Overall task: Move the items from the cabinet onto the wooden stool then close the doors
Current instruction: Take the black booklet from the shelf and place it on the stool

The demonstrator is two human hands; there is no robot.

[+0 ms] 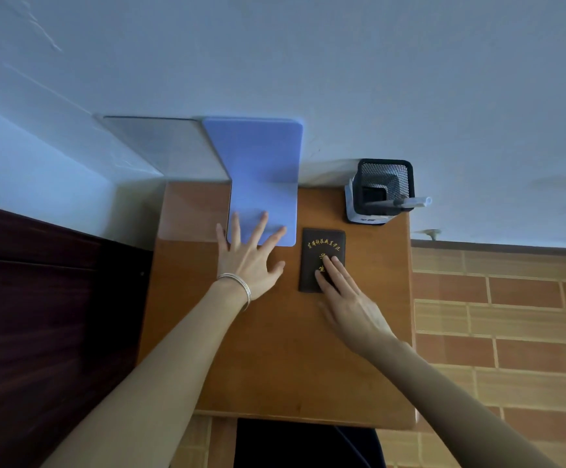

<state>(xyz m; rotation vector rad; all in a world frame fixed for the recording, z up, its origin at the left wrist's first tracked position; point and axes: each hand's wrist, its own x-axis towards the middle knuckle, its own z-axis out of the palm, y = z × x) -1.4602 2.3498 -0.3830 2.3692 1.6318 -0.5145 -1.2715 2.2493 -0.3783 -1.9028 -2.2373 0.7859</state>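
Observation:
The wooden stool (274, 359) fills the middle of the view, its top seen from above. A blue L-shaped bookend (261, 170) stands at its far edge against the wall, beside a clear one (187, 204). My left hand (247, 261) lies flat and spread, fingertips on the blue bookend's base. A dark booklet with gold lettering (320, 255) lies flat to the right. My right hand (349, 302) rests two fingers on its lower part. A black mesh pen holder (384, 187) with a pen stands at the far right corner.
A dark wooden cabinet (38, 315) stands close on the left of the stool. The pale wall (308, 62) runs behind the stool. Brick-patterned floor (504, 332) lies to the right, and a dark object (305, 444) sits below the stool's near edge.

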